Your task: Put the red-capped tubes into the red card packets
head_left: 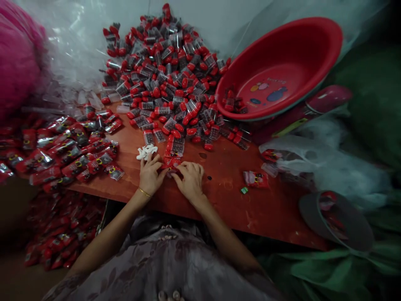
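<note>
Near the table's front edge, my left hand (151,175) and my right hand (190,179) pinch a small red wrapper (171,164) between them, with their fingertips close together. A clear tube with dark contents (176,146) and a red end lies just beyond the wrapper. Small white pieces (146,151) sit in a little heap by the fingers of my left hand. Behind, a large pile of red-capped clear tubes (169,75) rises against the wall. My fingers partly cover the wrapper.
Filled red packets (75,150) are heaped at the left, with more below the table. A red basin (282,67) leans at the back right. One red packet (256,179), a green piece (244,190) and a grey container (336,221) are at the right.
</note>
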The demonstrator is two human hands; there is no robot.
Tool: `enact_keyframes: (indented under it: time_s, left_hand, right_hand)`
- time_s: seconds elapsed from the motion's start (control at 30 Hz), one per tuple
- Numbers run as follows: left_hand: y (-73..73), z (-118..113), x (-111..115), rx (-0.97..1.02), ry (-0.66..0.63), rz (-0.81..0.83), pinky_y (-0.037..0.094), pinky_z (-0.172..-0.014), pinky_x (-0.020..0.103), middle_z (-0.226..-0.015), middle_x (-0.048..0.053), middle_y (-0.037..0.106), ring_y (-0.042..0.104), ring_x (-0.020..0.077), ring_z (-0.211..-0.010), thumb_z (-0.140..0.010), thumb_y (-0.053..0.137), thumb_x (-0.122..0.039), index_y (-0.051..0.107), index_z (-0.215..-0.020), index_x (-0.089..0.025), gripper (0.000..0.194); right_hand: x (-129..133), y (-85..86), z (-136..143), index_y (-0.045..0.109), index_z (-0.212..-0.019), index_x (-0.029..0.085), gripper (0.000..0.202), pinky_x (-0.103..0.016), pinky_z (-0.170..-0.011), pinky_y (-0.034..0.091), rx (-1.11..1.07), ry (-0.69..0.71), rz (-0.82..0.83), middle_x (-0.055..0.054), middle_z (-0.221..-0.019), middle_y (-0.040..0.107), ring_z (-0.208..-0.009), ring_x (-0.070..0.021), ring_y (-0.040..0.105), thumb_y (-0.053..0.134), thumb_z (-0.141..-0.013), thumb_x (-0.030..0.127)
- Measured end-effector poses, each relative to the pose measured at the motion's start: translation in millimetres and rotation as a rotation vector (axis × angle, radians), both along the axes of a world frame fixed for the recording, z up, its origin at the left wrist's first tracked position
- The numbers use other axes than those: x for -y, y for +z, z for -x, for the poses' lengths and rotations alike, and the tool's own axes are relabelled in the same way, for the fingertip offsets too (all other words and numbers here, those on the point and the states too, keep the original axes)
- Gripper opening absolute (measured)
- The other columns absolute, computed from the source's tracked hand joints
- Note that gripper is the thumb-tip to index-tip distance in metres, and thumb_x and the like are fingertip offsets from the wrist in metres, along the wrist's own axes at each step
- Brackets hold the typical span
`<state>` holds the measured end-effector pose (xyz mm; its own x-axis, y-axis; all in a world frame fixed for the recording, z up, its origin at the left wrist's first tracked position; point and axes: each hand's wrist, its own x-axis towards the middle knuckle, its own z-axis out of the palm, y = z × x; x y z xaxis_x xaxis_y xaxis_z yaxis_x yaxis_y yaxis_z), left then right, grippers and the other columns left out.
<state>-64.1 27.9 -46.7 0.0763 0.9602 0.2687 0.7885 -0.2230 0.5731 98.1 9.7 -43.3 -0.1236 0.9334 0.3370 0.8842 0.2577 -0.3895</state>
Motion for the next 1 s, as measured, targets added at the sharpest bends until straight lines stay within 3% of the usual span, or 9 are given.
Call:
enact_keyframes:
  time_s: [0.1,0.23,0.33,0.47,0.57,0.67,0.8,0.9,1.0]
  left_hand:
    - [12.1,1.1,-0.5,0.254,-0.066,0.065,0.026,-0.107,0.049,-0.110,0.007,0.069,0.050,0.0278,-0.122,-0.078,0.061,-0.033,0.071,-0.081,-0.022,0.015]
    - [33.0,-6.3,-1.7,0.645,-0.142,0.274,0.040,-0.097,0.040,-0.085,0.004,0.074,0.062,0.0258,-0.102,-0.071,0.068,-0.034,0.073,-0.077,-0.022,0.014]
    - [40.4,-18.7,4.8,0.998,-0.025,0.472,0.048,-0.079,0.032,-0.075,0.005,0.072,0.064,0.0205,-0.078,-0.059,0.077,-0.038,0.072,-0.072,-0.016,0.026]
    - [38.2,-31.5,20.3,1.365,0.170,0.799,0.049,-0.068,0.027,-0.076,0.005,0.071,0.062,0.0133,-0.066,-0.048,0.083,-0.041,0.071,-0.080,-0.014,0.044]
    - [35.7,-32.8,25.4,1.469,0.294,0.774,0.048,-0.067,0.024,-0.074,0.003,0.070,0.062,0.0106,-0.064,-0.045,0.085,-0.039,0.070,-0.077,-0.013,0.044]
    - [36.4,-28.7,21.9,1.490,0.340,0.721,0.049,-0.067,0.025,-0.070,0.002,0.069,0.061,0.0104,-0.062,-0.039,0.087,-0.037,0.067,-0.072,-0.011,0.046]
    - [37.7,-23.4,13.3,1.486,0.380,0.734,0.050,-0.065,0.025,-0.063,-0.002,0.064,0.060,0.0097,-0.057,-0.033,0.088,-0.036,0.062,-0.068,-0.012,0.049]
    - [36.1,-25.0,9.9,1.469,0.344,0.745,0.050,-0.064,0.025,-0.062,-0.003,0.062,0.060,0.0090,-0.057,-0.037,0.087,-0.037,0.061,-0.069,-0.013,0.048]
    - [34.5,-28.8,9.1,1.452,0.308,0.775,0.050,-0.064,0.025,-0.064,-0.002,0.063,0.059,0.0090,-0.058,-0.041,0.086,-0.038,0.062,-0.072,-0.013,0.046]
  right_hand:
    - [0.6,2.8,-1.2,0.064,-0.103,0.022,0.029,-0.037,-0.089,0.036,-0.227,0.043,-0.021,-0.007,-0.104,0.064,-0.099,-0.0220,0.052,0.058,-0.083,0.041]
    - [0.5,9.4,-3.0,0.058,-0.067,0.020,0.031,-0.028,-0.068,0.041,-0.550,0.089,0.062,-0.001,-0.067,0.059,-0.069,-0.0151,0.053,0.046,-0.089,0.037]
    - [1.0,10.6,-0.8,0.044,-0.057,0.021,0.037,-0.025,-0.059,0.036,-0.629,-0.035,0.058,0.003,-0.056,0.046,-0.058,-0.0124,0.044,0.042,-0.090,0.038]
    - [5.3,5.4,10.9,0.040,-0.058,0.021,0.036,-0.025,-0.059,0.035,-0.640,-0.104,0.002,0.003,-0.058,0.045,-0.060,-0.0121,0.043,0.039,-0.091,0.034]
    - [10.4,3.8,19.7,0.043,-0.058,0.021,0.035,-0.026,-0.062,0.037,-0.601,-0.062,0.023,0.001,-0.060,0.050,-0.061,-0.0127,0.046,0.039,-0.091,0.033]
    - [13.6,9.8,9.5,0.054,-0.066,0.020,0.033,-0.029,-0.072,0.042,-0.508,0.007,0.027,-0.002,-0.068,0.060,-0.070,-0.0149,0.053,0.037,-0.092,0.030]
    - [8.9,19.6,-42.2,0.061,-0.104,0.019,0.027,-0.038,-0.093,0.039,-0.289,0.102,0.024,-0.009,-0.107,0.065,-0.103,-0.0210,0.054,0.040,-0.087,0.021]
    - [-1.0,20.9,-80.2,0.049,-0.126,0.018,0.053,-0.044,-0.102,0.034,-0.081,0.211,0.152,-0.010,-0.131,0.053,-0.121,-0.0251,0.043,0.052,-0.074,0.017]
    - [-10.0,20.8,-95.8,0.042,-0.133,0.016,0.064,-0.045,-0.104,0.030,0.058,0.329,0.250,-0.010,-0.136,0.048,-0.125,-0.0259,0.039,0.056,-0.071,0.016]
